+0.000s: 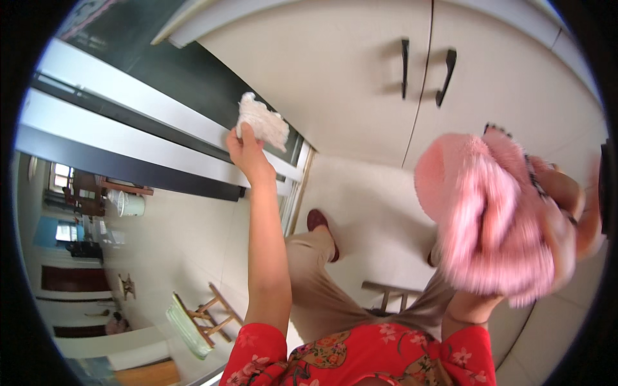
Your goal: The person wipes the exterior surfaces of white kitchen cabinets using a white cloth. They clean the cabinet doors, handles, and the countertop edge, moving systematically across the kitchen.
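My left hand (pixel 246 147) pinches a folded white cloth (pixel 263 120) between thumb and fingers. It is held at the dark glass panel (pixel 193 87) of a white-framed sliding door (pixel 145 101), though whether the cloth touches the glass I cannot tell. On the other side, a fluffy pink cloth item (pixel 483 217) with some dark trim is bunched up and blurred. My right hand (pixel 560 241) grips it from the far right, with the palm mostly hidden behind the pink fabric.
Pale cabinet doors (pixel 318 72) with black handles (pixel 404 70) stand ahead. Behind my legs is a wooden stool (pixel 391 292). Past the door are a stool with a pale green seat (pixel 188 328) and a white bucket (pixel 131 204) in another room.
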The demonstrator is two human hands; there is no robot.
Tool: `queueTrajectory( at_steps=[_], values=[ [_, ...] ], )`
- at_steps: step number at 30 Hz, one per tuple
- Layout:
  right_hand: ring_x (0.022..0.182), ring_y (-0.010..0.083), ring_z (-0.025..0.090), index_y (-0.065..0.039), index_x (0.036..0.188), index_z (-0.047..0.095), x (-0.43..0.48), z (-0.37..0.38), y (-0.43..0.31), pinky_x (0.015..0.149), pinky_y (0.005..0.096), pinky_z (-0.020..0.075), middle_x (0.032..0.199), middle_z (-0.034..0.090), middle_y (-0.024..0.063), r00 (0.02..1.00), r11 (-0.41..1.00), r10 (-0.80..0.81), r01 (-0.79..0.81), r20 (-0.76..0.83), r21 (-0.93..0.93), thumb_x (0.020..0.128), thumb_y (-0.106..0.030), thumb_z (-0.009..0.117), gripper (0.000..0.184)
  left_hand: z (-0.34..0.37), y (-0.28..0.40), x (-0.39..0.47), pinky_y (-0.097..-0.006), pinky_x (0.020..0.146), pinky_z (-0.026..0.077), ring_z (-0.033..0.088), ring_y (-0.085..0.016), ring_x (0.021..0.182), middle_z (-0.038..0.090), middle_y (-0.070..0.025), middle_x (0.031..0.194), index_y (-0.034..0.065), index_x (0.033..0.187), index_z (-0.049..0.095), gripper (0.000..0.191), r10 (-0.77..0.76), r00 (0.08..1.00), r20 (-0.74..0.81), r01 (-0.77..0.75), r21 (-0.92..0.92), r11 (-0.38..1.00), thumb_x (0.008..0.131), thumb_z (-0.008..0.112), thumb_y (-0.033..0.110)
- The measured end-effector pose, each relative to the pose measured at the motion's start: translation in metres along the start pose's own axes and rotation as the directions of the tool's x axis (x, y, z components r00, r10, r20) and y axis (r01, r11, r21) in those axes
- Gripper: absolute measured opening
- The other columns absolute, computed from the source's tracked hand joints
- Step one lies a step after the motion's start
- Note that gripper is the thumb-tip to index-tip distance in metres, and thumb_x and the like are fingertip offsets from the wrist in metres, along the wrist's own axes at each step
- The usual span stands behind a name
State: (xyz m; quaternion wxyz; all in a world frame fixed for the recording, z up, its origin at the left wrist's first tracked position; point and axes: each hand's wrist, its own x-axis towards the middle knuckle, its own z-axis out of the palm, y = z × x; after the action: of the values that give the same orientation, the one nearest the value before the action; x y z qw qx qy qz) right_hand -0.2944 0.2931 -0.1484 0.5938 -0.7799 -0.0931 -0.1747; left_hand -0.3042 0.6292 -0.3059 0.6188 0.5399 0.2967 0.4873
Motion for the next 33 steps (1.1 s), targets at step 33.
queueTrajectory(
  at_steps=[33],
  values=[
    [0.097, 0.023, 0.067, -0.001, 0.127, 0.058, -0.014, -0.05, 0.081, 0.095, 0.0383, 0.0517, 0.119, 0.065, 0.0129, 0.952, 0.958, -0.246, 0.209, 0.185, 0.198, 0.084, -0.019, 0.066, 0.047, 0.023, -0.007, -0.006, -0.0354, 0.093, 0.045, 0.057, -0.018, 0.106, 0.059, -0.0083, 0.116, 0.0028, 0.125, 0.047, 0.036, -0.038, 0.998, 0.056, 0.036, 0.035, 0.999, 0.097, 0.06, 0.022]
  ],
)
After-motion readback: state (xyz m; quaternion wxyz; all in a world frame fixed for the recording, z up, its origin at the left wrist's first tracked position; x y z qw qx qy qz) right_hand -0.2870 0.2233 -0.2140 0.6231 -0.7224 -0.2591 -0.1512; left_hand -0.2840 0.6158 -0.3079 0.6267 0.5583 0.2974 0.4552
